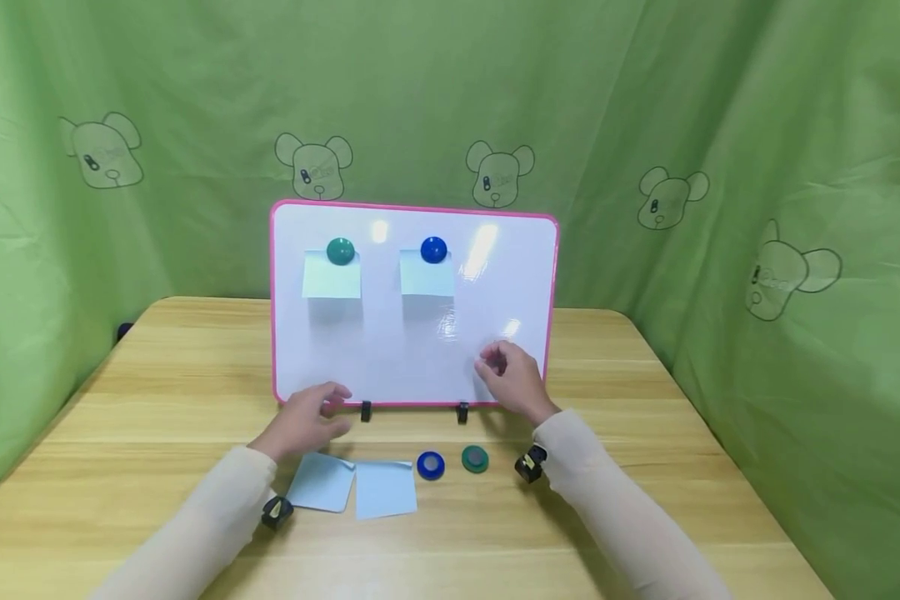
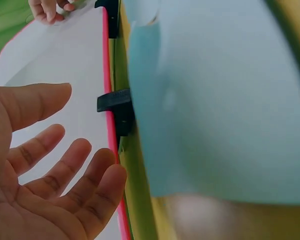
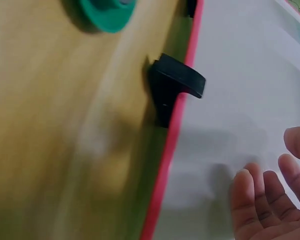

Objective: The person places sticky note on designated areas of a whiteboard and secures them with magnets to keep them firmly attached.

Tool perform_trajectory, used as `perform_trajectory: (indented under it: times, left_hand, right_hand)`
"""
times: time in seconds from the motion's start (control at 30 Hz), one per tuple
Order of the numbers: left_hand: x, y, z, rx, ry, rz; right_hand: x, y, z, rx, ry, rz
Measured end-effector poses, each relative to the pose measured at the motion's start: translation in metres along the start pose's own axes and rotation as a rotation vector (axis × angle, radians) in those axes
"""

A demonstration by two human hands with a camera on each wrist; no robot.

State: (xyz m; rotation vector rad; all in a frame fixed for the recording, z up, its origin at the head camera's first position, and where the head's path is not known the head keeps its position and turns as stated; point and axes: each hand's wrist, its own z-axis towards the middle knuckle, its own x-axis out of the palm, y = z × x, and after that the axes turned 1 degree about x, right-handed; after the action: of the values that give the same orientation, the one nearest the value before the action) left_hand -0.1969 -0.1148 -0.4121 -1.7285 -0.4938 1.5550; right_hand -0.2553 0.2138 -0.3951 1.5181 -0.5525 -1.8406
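A whiteboard (image 1: 412, 350) with a pink frame stands on the table. On it hang two pale blue sticky notes, the left note (image 1: 332, 282) under a green magnet (image 1: 341, 251), the right note (image 1: 427, 282) under a blue magnet (image 1: 433, 249). My left hand (image 1: 307, 421), fingers loosely bent and holding nothing, is at the board's lower left edge, above two more notes (image 1: 386, 490) on the table. In front of the board's lower right part is my right hand (image 1: 513, 379), fingers relaxed, nothing in its grasp.
A blue magnet (image 1: 431, 465) and a green magnet (image 1: 475, 458) lie on the wooden table (image 1: 630, 500) right of the loose notes. Black stand feet (image 1: 366, 411) hold the board's bottom edge. Green curtain (image 1: 420, 100) hangs behind and at the sides.
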Motion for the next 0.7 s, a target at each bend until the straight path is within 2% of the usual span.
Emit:
perform_trajectory:
  times: [0.1, 0.5, 0.57, 0.7]
  left_hand:
    - [0.0, 0.003, -0.004, -0.028, 0.005, -0.006]
    - [-0.001, 0.014, -0.011, -0.023, 0.042, 0.024]
    - [-0.001, 0.015, -0.013, -0.016, 0.048, 0.035]
    - [0.0, 0.016, -0.016, -0.007, 0.062, 0.044]
  right_hand:
    - [0.001, -0.005, -0.004, 0.001, 0.021, -0.015]
    - [0.003, -0.02, -0.021, 0.031, 0.095, -0.027]
    - [0.004, -0.021, -0.023, 0.045, 0.131, -0.022]
    - [0.006, -0.022, -0.026, 0.066, 0.263, -0.025]
